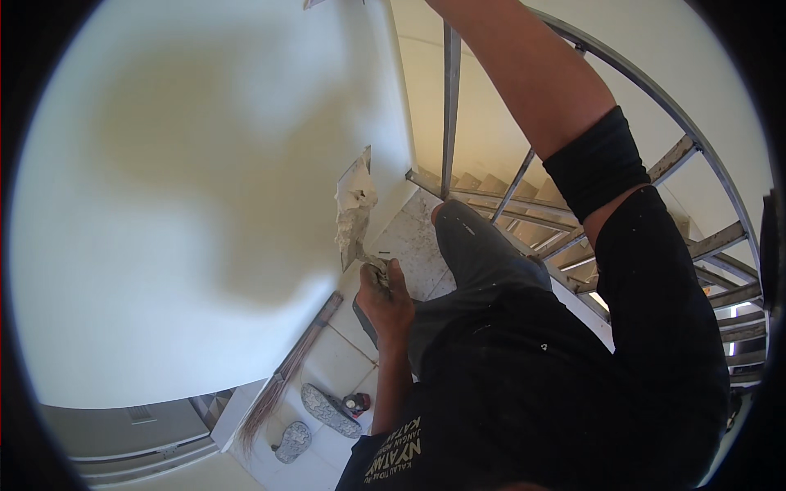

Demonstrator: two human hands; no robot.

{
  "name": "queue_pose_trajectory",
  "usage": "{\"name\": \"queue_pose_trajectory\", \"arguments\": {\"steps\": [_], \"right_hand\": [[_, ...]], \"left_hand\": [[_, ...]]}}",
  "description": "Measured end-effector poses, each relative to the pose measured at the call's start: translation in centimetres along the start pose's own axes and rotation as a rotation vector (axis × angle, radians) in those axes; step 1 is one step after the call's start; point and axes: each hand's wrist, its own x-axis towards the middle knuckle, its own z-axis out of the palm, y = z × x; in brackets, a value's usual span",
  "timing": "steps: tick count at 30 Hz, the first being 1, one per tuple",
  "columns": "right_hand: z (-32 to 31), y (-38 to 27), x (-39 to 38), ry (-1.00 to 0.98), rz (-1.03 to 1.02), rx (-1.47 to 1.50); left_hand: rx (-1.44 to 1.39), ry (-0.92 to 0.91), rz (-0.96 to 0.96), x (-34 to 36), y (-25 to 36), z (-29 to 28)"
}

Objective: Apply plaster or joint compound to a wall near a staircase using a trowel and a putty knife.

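My left hand (pixel 386 299) is closed around the handle of a flat metal trowel (pixel 354 214). The blade stands upright and is loaded with a lump of white plaster. It is held close to the edge of a smooth white wall (pixel 188 164) that fills the left of the view. My right arm, with a black sleeve band at the elbow, rises past the upper edge of the picture, so my right hand is hidden. My grey-trousered knee (pixel 467 237) is bent just right of the trowel.
A metal stair railing (pixel 449 98) and steps (pixel 524 213) run behind and to the right. On the tiled floor below lie a broom (pixel 278 385), a pair of grey sandals (pixel 315 421) and a small red and black object (pixel 357 402).
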Motion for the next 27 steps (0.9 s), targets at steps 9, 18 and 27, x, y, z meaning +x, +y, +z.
{"name": "queue_pose_trajectory", "arguments": {"steps": [9,18,27], "right_hand": [[2.7,-2.0,-3.6,0.11,-0.075,0.041],[-1.5,-0.7,-5.2,-0.041,-0.286,0.307],[-8.0,10.6,-16.4,-0.093,-0.193,0.255]], "left_hand": [[0.029,0.017,-0.021,0.5,-0.5,-1.1],[-0.02,0.016,-0.015,0.1,1.5,-0.6],[-0.039,0.136,-0.087,-2.4,1.4,-4.2]]}}
